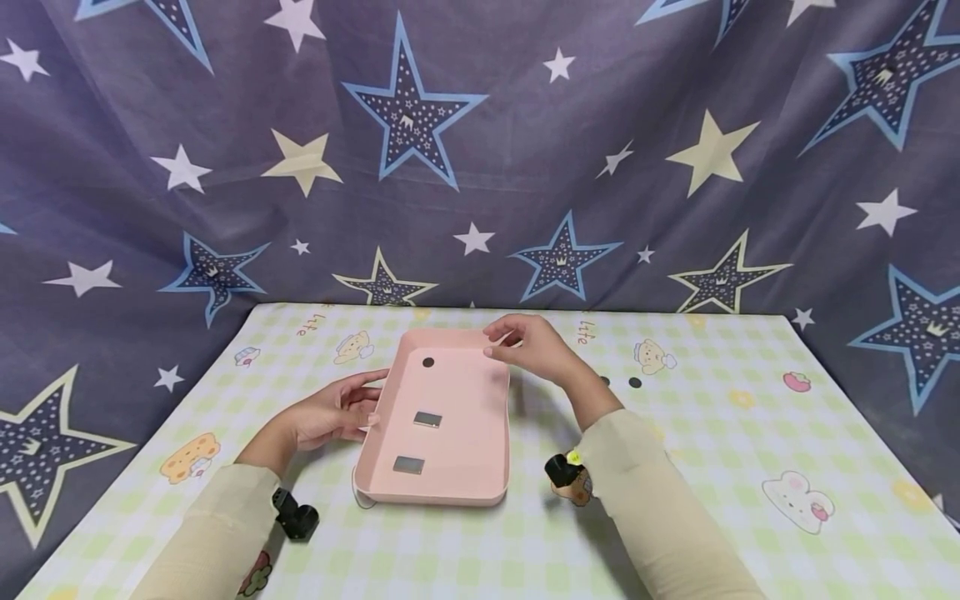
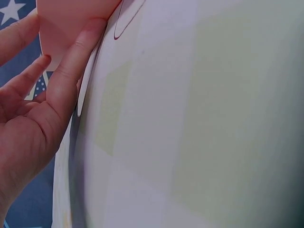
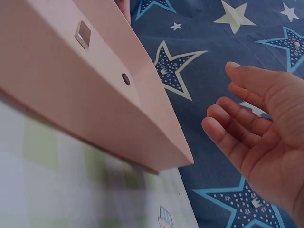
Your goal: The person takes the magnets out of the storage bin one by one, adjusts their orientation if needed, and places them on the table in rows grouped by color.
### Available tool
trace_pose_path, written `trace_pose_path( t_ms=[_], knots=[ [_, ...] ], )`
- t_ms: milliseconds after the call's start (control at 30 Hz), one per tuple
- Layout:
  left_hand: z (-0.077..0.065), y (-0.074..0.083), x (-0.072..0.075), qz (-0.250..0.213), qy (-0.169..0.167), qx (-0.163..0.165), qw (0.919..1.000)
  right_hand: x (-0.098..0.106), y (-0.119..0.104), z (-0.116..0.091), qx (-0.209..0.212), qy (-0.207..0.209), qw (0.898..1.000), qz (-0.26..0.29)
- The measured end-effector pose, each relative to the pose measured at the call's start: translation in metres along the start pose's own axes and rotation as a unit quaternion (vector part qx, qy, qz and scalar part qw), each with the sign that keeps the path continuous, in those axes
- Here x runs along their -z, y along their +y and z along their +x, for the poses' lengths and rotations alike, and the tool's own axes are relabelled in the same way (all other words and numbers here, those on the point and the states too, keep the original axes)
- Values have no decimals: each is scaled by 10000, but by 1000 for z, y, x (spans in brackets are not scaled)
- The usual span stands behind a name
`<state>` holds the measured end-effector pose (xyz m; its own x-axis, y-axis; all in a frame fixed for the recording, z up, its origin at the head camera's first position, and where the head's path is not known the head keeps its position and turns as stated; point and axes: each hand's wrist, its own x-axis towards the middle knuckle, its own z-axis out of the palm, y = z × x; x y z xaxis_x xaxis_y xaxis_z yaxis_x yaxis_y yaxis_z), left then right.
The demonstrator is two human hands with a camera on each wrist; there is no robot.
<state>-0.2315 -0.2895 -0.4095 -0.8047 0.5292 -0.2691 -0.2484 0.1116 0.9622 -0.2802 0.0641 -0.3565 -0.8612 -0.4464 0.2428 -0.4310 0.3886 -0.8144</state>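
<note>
A shallow pink tray (image 1: 465,392) sits on the cloth between my hands. Inside it, a small black disc (image 1: 428,362) lies near the far end, with two small grey rectangular plates (image 1: 427,419) closer to me. My left hand (image 1: 333,412) holds the tray's left side, its thumb (image 2: 78,50) against the pink wall and its fingers at the edge. Over the far right corner hovers my right hand (image 1: 532,346), fingers loosely bent. The right wrist view shows that hand (image 3: 266,123) apart from the tray (image 3: 109,90), with nothing in it.
Two more black discs (image 1: 635,382) lie on the checked tablecloth (image 1: 720,467), right of the tray and by the right forearm. A thin dark loop (image 1: 363,498) shows at the tray's near left corner. Behind the table hangs a star-patterned curtain (image 1: 480,200).
</note>
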Motion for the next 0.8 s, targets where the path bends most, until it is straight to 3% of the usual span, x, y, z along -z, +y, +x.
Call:
trace_pose_path(
  t_ms=[400,633,800],
  knots=[
    [-1,0,1,31,31,1,10000,-26,-9,24,-315,-201,9993,-2],
    [-1,1,-1,47,64,35,10000,-42,-9,32,-472,-186,9973,522],
    [-2,0,-1,68,105,43,9999,-52,-10,39,-359,-67,9969,695]
  ],
)
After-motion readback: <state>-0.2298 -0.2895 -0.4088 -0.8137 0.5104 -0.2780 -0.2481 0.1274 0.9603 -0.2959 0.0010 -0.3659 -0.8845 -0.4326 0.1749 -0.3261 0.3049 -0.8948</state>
